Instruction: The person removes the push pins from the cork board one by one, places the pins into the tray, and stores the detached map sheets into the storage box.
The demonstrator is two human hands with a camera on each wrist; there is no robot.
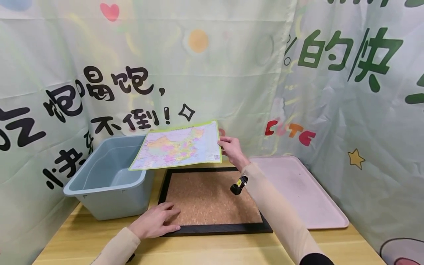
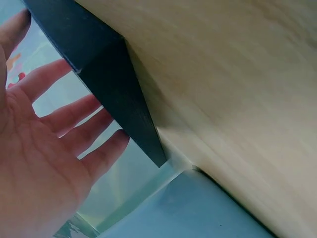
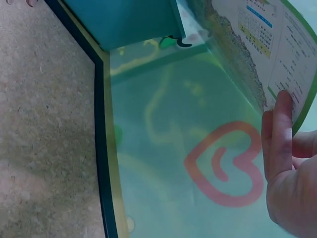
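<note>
A map sheet (image 1: 175, 145) with a yellow-green border hangs in the air over the far edge of the cork board (image 1: 212, 197) and overlaps the tub in the head view. My right hand (image 1: 232, 149) pinches its right edge between thumb and fingers. Printed text shows on the map's underside (image 3: 292, 54) in the right wrist view. The board lies flat in a black frame (image 1: 218, 229). At its near left corner rests my left hand (image 1: 155, 221), fingers spread. The left wrist view shows those fingertips (image 2: 119, 141) touching the frame's edge.
A deep blue-grey tub (image 1: 114, 195) stands left of the board. To the right lies a pale pink tray (image 1: 298, 191), partly behind my right forearm. Printed fabric (image 1: 215, 73) hangs behind and beside the wooden table (image 1: 185, 250).
</note>
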